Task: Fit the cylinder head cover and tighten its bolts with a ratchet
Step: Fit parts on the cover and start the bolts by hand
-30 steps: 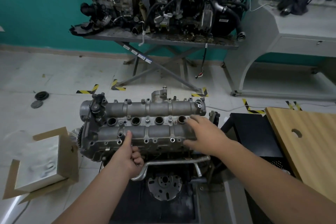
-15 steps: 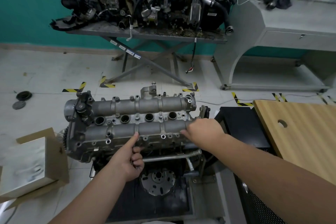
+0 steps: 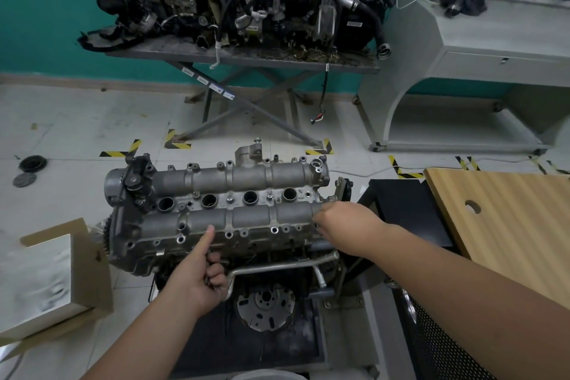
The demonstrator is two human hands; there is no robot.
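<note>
The grey aluminium cylinder head cover (image 3: 234, 182) lies on top of the engine (image 3: 271, 256), with four round plug holes in a row along its middle. My left hand (image 3: 197, 274) is in front of it, thumb stretched up and touching the cover's front edge. Its other fingers are curled round small dark metal pieces that look like bolts. My right hand (image 3: 345, 222) is at the cover's right front corner. Its fingers curl down over that end and the fingertips are hidden. No ratchet is in view.
An open cardboard box (image 3: 46, 278) sits on the floor at the left. A wooden tabletop (image 3: 499, 225) and a black stand (image 3: 404, 210) are at the right. Another engine on a grey scissor table (image 3: 246, 55) stands behind, beside a grey console (image 3: 462, 40).
My right hand has slid from lying flat on top of the cover to its right front corner, where its fingers curled. My left thumb has stayed on the front edge.
</note>
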